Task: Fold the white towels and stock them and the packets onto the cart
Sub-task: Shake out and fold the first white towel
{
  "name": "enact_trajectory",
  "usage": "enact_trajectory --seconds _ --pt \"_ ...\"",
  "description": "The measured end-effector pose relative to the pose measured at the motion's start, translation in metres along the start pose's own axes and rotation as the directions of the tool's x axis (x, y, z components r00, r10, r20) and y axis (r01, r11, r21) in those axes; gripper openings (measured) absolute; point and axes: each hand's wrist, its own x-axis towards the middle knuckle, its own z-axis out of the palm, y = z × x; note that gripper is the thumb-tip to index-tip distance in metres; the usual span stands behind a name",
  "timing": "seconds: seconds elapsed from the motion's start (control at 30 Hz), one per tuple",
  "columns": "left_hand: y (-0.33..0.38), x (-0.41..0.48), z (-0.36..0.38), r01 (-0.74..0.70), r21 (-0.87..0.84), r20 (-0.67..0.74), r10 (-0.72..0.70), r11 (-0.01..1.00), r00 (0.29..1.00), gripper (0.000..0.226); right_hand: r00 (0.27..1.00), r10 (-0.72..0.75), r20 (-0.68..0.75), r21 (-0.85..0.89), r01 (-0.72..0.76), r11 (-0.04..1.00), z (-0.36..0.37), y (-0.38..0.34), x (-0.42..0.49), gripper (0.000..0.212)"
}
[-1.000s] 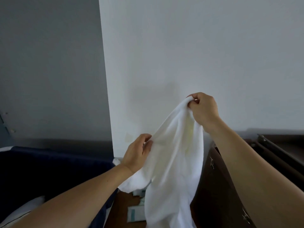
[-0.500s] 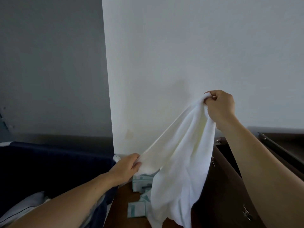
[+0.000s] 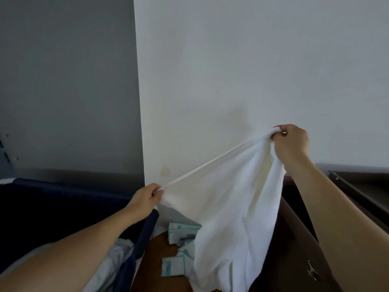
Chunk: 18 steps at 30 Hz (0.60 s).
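Observation:
A white towel hangs in the air in front of a white wall, its top edge stretched taut between both hands. My right hand pinches one end up high on the right. My left hand pinches the other end, lower and to the left. The rest of the towel drapes down to the bottom of the view. Several white-and-teal packets lie on a brown surface below, partly hidden behind the towel.
A dark navy fabric bin with pale linen inside stands at the left. A dark brown cabinet with a metal latch fills the lower right. The wall corner stands just behind the hands.
My hands have drawn apart: the left slid down and left along the towel's edge, the right moved right. The top edge went from bunched to taut.

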Motion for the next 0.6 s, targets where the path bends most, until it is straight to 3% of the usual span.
enact_trajectory --seconds 0.13,0.27,0.47,0.6 --pt "0.005 0.008 -0.017 0.112 -0.274 -0.197 -0.17 0.955 0.966 0.02 0.999 0.039 0.01 -0.013 -0.039 0.999 -0.003 0.011 0.001 0.031" --pt "0.017 0.022 -0.04 0.107 -0.574 -0.241 -0.292 0.812 0.926 0.018 0.998 0.058 0.025 -0.024 -0.057 0.998 -0.002 0.02 0.005 0.026" --pt "0.06 0.038 -0.066 0.02 -0.66 -0.363 -0.342 0.751 0.867 0.018 0.998 0.068 0.01 -0.006 -0.068 0.998 -0.006 0.02 0.015 0.022" --pt "0.096 0.051 -0.084 -0.009 -0.852 -0.272 -0.427 0.524 0.863 0.015 0.993 0.119 -0.012 0.027 -0.119 0.993 -0.016 0.019 0.026 0.016"
